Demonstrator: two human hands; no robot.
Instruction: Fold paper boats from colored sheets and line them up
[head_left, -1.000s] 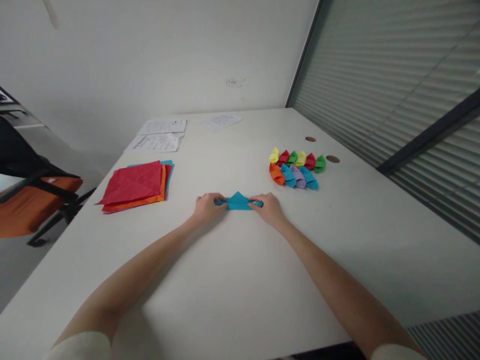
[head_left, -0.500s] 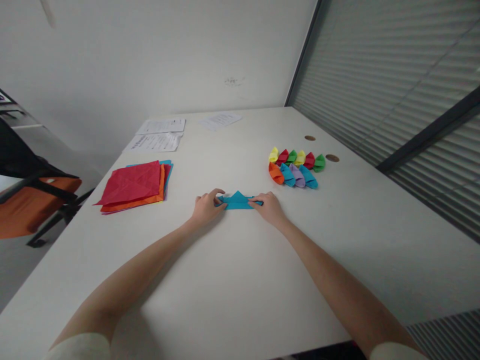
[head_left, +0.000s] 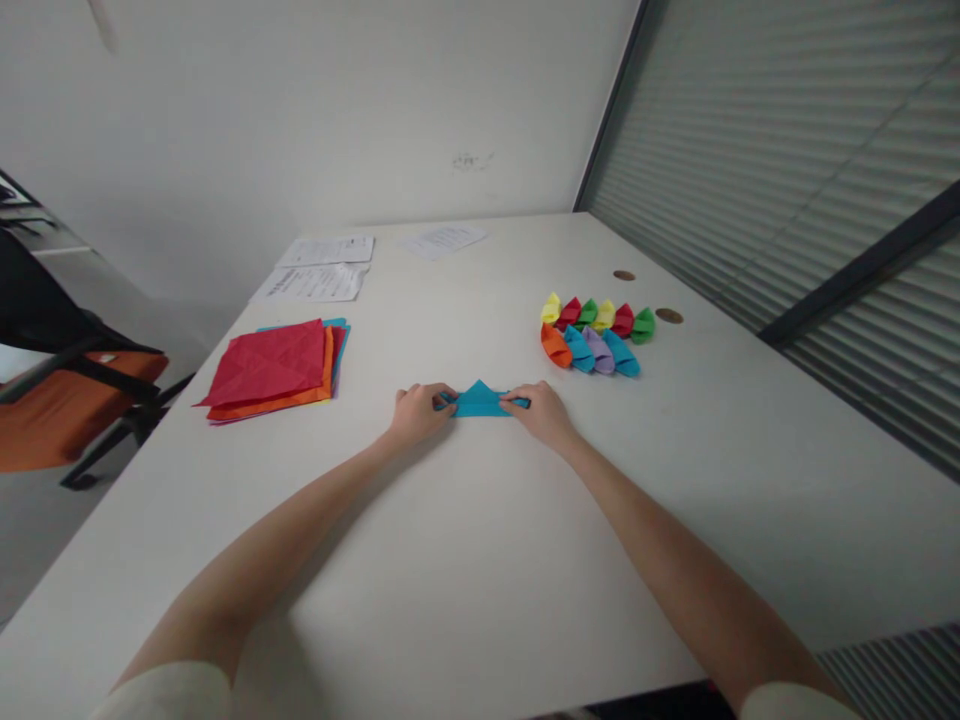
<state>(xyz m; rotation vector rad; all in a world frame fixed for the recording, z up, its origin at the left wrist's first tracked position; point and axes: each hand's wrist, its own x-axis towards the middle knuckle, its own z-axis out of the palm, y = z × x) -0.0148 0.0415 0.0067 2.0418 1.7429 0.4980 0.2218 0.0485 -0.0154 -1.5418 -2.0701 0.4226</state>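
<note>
Here, the left hand [head_left: 417,413] and right hand [head_left: 545,414] each close their fingers on one end of the blue folded paper [head_left: 481,400], which lies flat mid-table [head_left: 480,580]. It looks thin, light, matte and sharply creased with a triangular peak, probably easy to tear, so the pointed ends seem the best grip.

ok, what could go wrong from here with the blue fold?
1. The left hand and right hand grip only the ends of the blue paper; uneven pressure could skew the crease or tear a tip.
2. The folded pieces lie close beyond the right hand; a wide movement might knock them out of their rows.
</note>
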